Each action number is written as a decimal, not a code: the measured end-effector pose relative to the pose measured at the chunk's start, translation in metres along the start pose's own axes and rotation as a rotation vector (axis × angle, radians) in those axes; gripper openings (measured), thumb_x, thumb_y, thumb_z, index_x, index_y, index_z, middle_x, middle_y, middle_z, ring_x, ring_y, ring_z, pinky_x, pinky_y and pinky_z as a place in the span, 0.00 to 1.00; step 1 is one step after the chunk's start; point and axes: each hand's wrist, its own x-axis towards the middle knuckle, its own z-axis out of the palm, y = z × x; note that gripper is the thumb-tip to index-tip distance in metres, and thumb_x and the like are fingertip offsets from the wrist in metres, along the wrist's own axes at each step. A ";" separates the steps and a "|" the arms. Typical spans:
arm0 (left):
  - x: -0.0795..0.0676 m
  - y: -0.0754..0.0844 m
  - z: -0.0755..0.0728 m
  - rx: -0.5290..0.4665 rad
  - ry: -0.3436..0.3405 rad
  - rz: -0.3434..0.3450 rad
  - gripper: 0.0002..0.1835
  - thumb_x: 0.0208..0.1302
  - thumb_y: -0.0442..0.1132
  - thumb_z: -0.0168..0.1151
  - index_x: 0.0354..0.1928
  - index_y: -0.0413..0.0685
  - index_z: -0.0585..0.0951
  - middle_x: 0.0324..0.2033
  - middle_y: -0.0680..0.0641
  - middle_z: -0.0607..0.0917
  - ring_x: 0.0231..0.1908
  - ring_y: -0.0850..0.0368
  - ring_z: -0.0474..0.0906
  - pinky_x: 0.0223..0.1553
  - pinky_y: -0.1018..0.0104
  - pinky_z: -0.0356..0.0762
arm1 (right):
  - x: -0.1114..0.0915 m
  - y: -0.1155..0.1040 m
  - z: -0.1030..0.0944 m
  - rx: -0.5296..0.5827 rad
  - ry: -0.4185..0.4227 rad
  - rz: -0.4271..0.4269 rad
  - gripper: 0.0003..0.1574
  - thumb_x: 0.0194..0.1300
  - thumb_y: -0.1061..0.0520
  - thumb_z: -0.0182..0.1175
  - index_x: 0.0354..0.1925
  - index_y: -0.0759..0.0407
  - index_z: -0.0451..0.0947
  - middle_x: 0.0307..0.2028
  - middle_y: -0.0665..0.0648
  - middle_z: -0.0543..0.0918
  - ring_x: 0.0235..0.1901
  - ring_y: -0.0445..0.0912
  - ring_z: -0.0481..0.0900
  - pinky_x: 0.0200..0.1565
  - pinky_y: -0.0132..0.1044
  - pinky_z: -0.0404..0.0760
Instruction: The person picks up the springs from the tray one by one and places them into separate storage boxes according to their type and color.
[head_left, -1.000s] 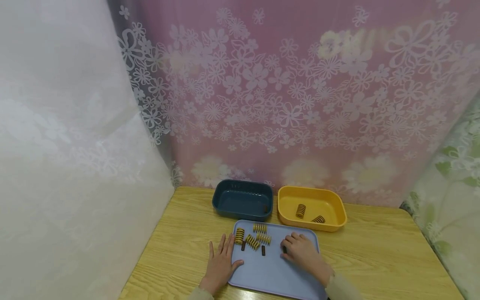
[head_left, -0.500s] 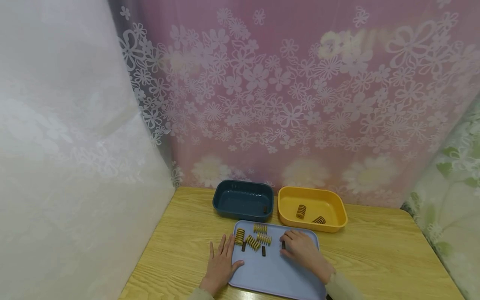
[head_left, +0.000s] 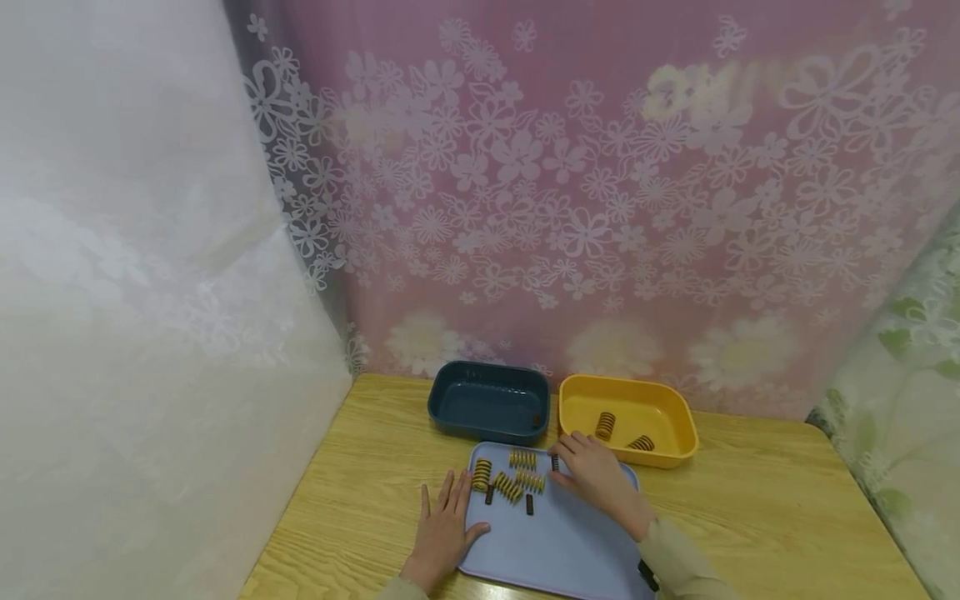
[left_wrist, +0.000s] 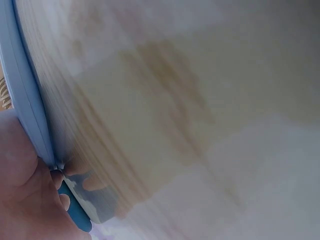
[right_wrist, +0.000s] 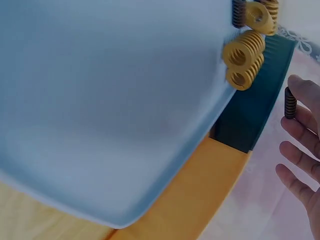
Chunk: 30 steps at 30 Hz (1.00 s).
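My right hand [head_left: 596, 479] pinches a small dark coil spring [right_wrist: 290, 103] between thumb and fingertips, over the far edge of the light blue tray [head_left: 555, 550]. Its other fingers are spread in the right wrist view. Fingers outstretched, my left hand [head_left: 441, 529] rests at the tray's left edge. Close to its fingertips stands a thick yellow spring [head_left: 482, 474]. Beside that are several more yellow springs, among them one lying aslant [head_left: 507, 488]. Two small dark springs lie nearby, one at the left [head_left: 490, 494] and one nearer the middle [head_left: 529, 504].
Behind the tray, a dark blue bin [head_left: 468, 432] has a small dark piece [head_left: 536, 419] in its right corner. To its right, a yellow bin [head_left: 675, 454] contains two thick springs [head_left: 605, 425]. The wooden table [head_left: 772, 500] extends on both sides, with a floral curtain behind.
My right hand has lifted the small dark spring and carried it away from me and leftward, to the tray's far edge. My left hand has stayed in place.
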 end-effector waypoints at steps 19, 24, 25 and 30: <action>-0.001 -0.003 0.005 0.035 0.057 0.021 0.45 0.66 0.65 0.57 0.74 0.41 0.66 0.75 0.44 0.66 0.74 0.43 0.61 0.65 0.28 0.57 | 0.083 0.019 0.029 0.053 -0.090 0.110 0.16 0.55 0.48 0.78 0.37 0.54 0.84 0.33 0.51 0.81 0.33 0.47 0.75 0.39 0.40 0.81; -0.003 -0.006 0.009 0.015 0.078 0.036 0.44 0.67 0.66 0.54 0.75 0.41 0.65 0.75 0.44 0.65 0.74 0.43 0.60 0.64 0.28 0.57 | 0.100 0.019 0.045 0.021 -0.222 0.147 0.13 0.58 0.47 0.76 0.36 0.52 0.85 0.34 0.51 0.82 0.34 0.47 0.74 0.39 0.41 0.77; -0.003 -0.006 0.009 0.024 0.079 0.038 0.45 0.68 0.66 0.53 0.75 0.41 0.65 0.75 0.44 0.65 0.74 0.43 0.60 0.64 0.28 0.58 | 0.102 0.019 0.048 0.014 -0.245 0.153 0.13 0.58 0.47 0.76 0.35 0.51 0.85 0.33 0.50 0.82 0.34 0.47 0.74 0.39 0.41 0.77; -0.002 -0.010 0.007 0.036 0.066 0.037 0.45 0.67 0.67 0.53 0.75 0.42 0.65 0.75 0.44 0.65 0.74 0.44 0.60 0.64 0.28 0.59 | 0.109 0.018 0.070 -0.007 -0.347 0.179 0.12 0.57 0.47 0.76 0.33 0.50 0.85 0.33 0.50 0.83 0.35 0.48 0.75 0.39 0.41 0.76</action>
